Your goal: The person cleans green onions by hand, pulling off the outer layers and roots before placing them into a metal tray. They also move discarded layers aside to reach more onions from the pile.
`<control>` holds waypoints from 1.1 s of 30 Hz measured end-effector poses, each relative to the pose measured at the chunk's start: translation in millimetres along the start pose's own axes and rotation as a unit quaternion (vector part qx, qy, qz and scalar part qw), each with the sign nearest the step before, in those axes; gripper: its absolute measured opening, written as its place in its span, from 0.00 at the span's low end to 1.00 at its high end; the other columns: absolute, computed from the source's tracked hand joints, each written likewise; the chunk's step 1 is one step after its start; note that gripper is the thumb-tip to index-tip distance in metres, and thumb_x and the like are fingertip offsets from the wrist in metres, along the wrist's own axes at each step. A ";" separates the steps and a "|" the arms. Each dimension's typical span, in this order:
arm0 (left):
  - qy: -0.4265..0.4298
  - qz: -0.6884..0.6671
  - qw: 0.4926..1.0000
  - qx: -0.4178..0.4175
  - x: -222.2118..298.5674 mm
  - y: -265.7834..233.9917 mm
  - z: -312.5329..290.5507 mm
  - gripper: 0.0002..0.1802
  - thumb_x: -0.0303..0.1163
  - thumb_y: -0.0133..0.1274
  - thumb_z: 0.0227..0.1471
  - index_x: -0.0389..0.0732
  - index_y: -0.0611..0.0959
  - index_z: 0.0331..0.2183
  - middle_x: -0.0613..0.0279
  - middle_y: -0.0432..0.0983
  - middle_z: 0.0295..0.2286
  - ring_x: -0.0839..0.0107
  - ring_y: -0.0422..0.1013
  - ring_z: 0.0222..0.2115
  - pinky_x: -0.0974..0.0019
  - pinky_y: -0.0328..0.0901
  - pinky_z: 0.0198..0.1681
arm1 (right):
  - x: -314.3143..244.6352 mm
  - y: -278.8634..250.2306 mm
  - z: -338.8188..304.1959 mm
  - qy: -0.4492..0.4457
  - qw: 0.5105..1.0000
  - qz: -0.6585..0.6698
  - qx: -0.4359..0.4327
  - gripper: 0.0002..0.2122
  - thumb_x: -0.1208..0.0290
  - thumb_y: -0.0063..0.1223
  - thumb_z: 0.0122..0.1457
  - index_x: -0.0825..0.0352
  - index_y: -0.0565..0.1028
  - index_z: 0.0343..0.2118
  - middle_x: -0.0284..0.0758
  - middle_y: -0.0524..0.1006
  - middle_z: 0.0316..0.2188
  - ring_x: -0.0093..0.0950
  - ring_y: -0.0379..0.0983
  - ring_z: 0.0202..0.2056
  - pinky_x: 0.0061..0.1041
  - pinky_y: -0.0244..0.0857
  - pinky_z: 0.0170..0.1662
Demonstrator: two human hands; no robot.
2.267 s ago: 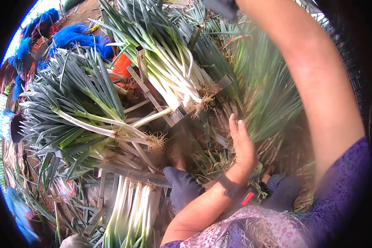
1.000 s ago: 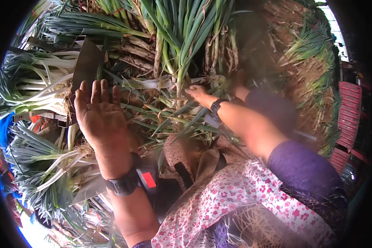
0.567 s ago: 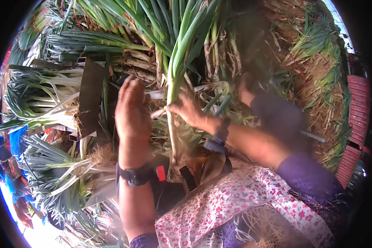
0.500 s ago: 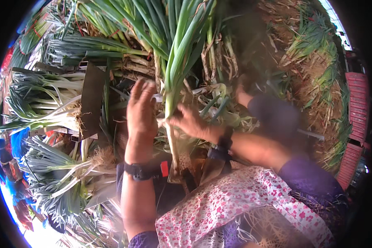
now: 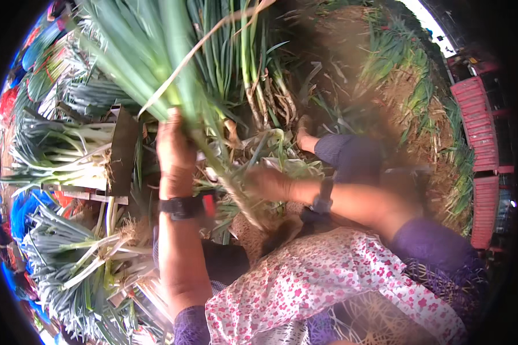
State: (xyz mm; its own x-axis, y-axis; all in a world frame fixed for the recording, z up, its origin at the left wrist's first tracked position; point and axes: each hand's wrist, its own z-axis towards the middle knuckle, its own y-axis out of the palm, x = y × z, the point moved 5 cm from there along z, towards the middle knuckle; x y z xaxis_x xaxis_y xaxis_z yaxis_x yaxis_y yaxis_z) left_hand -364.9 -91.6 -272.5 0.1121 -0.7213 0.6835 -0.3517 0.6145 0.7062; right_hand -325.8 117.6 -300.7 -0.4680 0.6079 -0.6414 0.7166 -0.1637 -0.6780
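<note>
My left hand (image 5: pixel 176 146) is closed around a long green onion (image 5: pixel 227 178), gripping it near where the leaves spread. Its broad green leaves fan up and to the left, blurred, and a dry strip of leaf (image 5: pixel 193 54) crosses them. The pale stalk slants down to the right, its root end near my lap. My right hand (image 5: pixel 269 183) is beside the lower stalk, smeared by motion, so its fingers cannot be made out. Behind my hands stands a bunch of unpeeled green onions (image 5: pixel 259 86), with peeled-off leaves (image 5: pixel 276 149) lying around its base.
To the left, trimmed green onions (image 5: pixel 69 146) lie in a metal rack (image 5: pixel 125 152), with another pile (image 5: pixel 69 247) nearer me. My bare foot (image 5: pixel 306 133) rests among scraps at right. Farther right are earth, a row of green onions (image 5: pixel 417 75) and red slatted panels (image 5: pixel 477 123).
The green onion has tilted, its leaves swinging left. My left hand, open beside it before, has closed on it. My right hand has moved slightly down and right from its pinch at the stalk.
</note>
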 end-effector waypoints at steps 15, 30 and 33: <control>0.075 0.112 0.991 -0.007 3.6 29.8 -17.1 0.31 0.34 0.45 0.55 0.42 0.56 0.58 0.57 0.62 0.50 0.69 0.62 0.47 0.69 0.55 0.51 | -61.0 -77.8 66.6 -0.042 0.948 0.205 0.241 0.27 0.70 0.58 0.49 0.64 0.61 0.52 0.37 0.70 0.40 0.30 0.71 0.40 0.28 0.67 0.40; -0.094 -0.087 0.988 -0.088 -15.4 23.2 -2.7 0.22 0.37 0.53 0.50 0.33 0.71 0.43 0.54 0.73 0.36 0.63 0.71 0.36 0.61 0.67 0.42 | -50.8 -79.9 75.7 -0.150 0.888 0.384 0.204 0.11 0.69 0.57 0.51 0.68 0.73 0.35 0.36 0.76 0.30 0.24 0.72 0.33 0.24 0.67 0.39; -0.043 -0.020 0.999 -0.003 -4.8 4.9 5.5 0.20 0.37 0.52 0.51 0.35 0.71 0.43 0.57 0.73 0.33 0.66 0.71 0.33 0.64 0.68 0.38 | -72.6 -70.8 61.9 -0.154 0.943 0.260 0.137 0.09 0.70 0.56 0.50 0.69 0.73 0.32 0.36 0.76 0.27 0.25 0.73 0.30 0.25 0.67 0.36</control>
State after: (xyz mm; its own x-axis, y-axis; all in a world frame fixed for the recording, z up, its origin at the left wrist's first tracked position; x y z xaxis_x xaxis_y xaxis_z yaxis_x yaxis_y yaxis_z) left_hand -372.3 -87.0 -273.3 0.0454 -0.7699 0.6366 -0.3427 0.5865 0.7338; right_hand -374.6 37.0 -228.4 -0.2478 0.1422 -0.9583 0.7499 -0.5980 -0.2827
